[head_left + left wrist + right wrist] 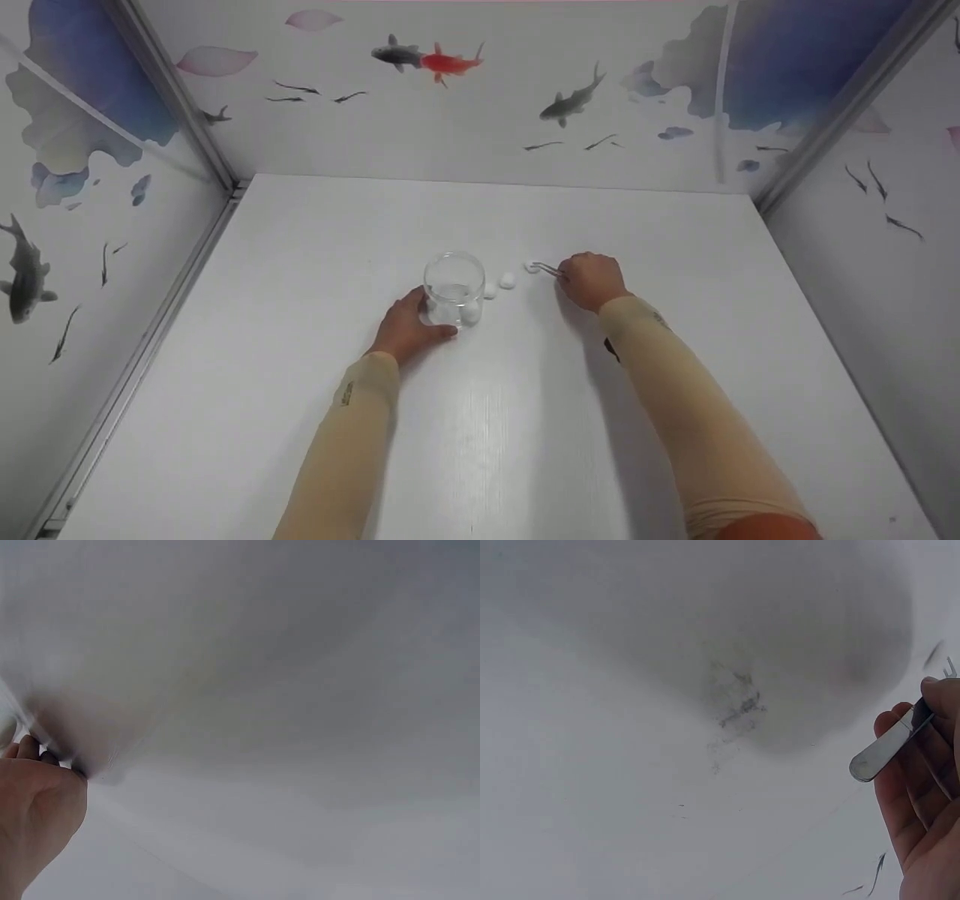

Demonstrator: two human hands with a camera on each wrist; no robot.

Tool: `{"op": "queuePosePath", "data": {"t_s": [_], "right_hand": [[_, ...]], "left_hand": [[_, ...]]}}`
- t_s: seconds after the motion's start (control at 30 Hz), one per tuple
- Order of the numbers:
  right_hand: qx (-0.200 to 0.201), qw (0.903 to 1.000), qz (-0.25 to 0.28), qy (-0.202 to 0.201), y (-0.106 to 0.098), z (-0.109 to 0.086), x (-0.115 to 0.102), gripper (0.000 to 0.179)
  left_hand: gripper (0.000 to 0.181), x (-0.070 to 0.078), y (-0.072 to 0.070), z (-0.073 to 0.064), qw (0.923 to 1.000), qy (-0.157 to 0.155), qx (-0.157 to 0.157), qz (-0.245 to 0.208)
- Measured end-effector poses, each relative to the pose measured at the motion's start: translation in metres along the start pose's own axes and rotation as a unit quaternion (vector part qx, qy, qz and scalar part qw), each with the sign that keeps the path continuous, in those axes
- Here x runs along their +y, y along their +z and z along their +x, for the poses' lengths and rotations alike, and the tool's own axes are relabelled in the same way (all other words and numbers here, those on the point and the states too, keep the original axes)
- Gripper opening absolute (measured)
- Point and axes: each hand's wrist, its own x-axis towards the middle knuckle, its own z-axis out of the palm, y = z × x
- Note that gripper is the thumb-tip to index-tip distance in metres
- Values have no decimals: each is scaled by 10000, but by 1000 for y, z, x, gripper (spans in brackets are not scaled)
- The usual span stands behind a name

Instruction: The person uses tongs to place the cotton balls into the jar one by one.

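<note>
A clear glass jar (454,271) stands upright on the white table, with white cotton balls (471,312) inside. My left hand (405,330) grips it low on its left and near side, thumb along the front. In the left wrist view that hand (41,806) shows at the left edge. Metal tweezers (549,269) are pinched in my right hand (592,280), their bent tips at the farthest cotton ball (531,266). Between it and the jar lie two more, a middle cotton ball (508,280) and one beside the glass (490,290). The right wrist view shows the tweezers' rounded end (877,757).
The white table (315,232) is enclosed by a back wall (480,135) and side walls printed with fish and petals. Metal posts stand at both back corners. A small dark object (611,349) shows beside my right forearm.
</note>
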Motion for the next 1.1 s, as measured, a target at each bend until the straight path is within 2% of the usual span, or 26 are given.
{"op": "queuePosePath", "data": {"t_s": [0.23,0.47,0.73,1.0,1.1], "right_hand": [[52,10000,35,19,1,-7,-1,18],[257,9994,-215,-45,-1,-12,1,19],[389,9992,41,-15,-7,-22,7,18],[635,9968,328,-344,-16,-34,1,16],[821,9944,354,-555,-21,-40,-4,14]], "left_hand": [[101,5,3,-3,9999,-123,-88,28],[99,9,5,-3,9999,-83,-92,75],[100,4,5,0,9999,-9,-78,78],[102,0,0,0,9999,35,-73,63],[103,0,-1,-1,9998,-109,-138,29]]}}
